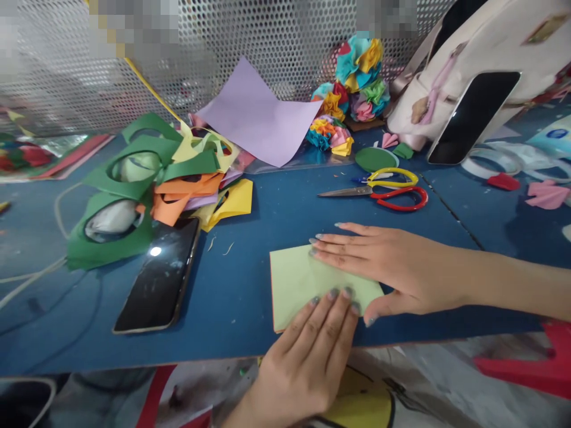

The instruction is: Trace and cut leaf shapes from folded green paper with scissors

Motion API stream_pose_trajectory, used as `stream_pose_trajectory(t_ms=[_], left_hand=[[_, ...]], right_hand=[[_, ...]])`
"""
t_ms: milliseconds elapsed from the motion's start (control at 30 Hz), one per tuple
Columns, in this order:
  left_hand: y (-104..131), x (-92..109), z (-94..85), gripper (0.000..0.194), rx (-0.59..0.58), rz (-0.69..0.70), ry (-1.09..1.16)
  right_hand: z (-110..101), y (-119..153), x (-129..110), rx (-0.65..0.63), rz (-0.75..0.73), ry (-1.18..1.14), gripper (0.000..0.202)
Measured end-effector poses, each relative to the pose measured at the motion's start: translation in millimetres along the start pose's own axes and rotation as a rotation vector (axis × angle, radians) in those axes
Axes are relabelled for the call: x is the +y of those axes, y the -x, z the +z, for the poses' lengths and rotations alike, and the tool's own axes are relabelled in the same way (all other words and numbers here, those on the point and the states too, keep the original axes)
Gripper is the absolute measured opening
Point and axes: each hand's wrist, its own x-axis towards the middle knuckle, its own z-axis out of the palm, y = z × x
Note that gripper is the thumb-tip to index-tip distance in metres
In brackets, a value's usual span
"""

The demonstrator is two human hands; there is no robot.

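A pale green folded paper [292, 282] lies flat on the blue table near its front edge, with a thin reddish layer showing along its left side. My left hand [310, 353] comes from below and rests its fingertips on the paper's lower right part, fingers lying flat side by side. From the right, my right hand [388, 261] lies across the paper's upper right, palm down, fingers stretched out and thumb apart near the lower right corner. Scissors [379, 190] with yellow and red handles lie beyond my right hand.
A phone [158, 279] and cut paper scraps [147, 172] are on the left. Behind stand a purple sheet [263, 119] and paper flowers [357, 77]. Another phone [475, 116] leans on a pale bag [504, 47]; tape rolls [491, 160] lie beside it.
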Motion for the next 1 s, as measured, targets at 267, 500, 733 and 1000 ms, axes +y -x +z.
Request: stream_pose_trajectory(t_ms=[267, 500, 733, 1000], left_hand=[[-1, -2, -1.0, 0.039, 0.02, 0.003, -0.015], [-1, -1, -1.6, 0.039, -0.018, -0.001, -0.029], [1, -2, -0.4, 0.045, -0.063, 0.012, -0.023], [3, 0, 0.6, 0.042, -0.042, -0.002, -0.035]], right_hand=[[11, -56, 13, -0.001, -0.117, -0.016, 0.08], [25, -92, 21, 0.031, -0.196, -0.034, 0.084], [22, -53, 33, 0.046, -0.12, -0.058, 0.084], [25, 13, 32, 0.117, 0.136, -0.098, 0.076]])
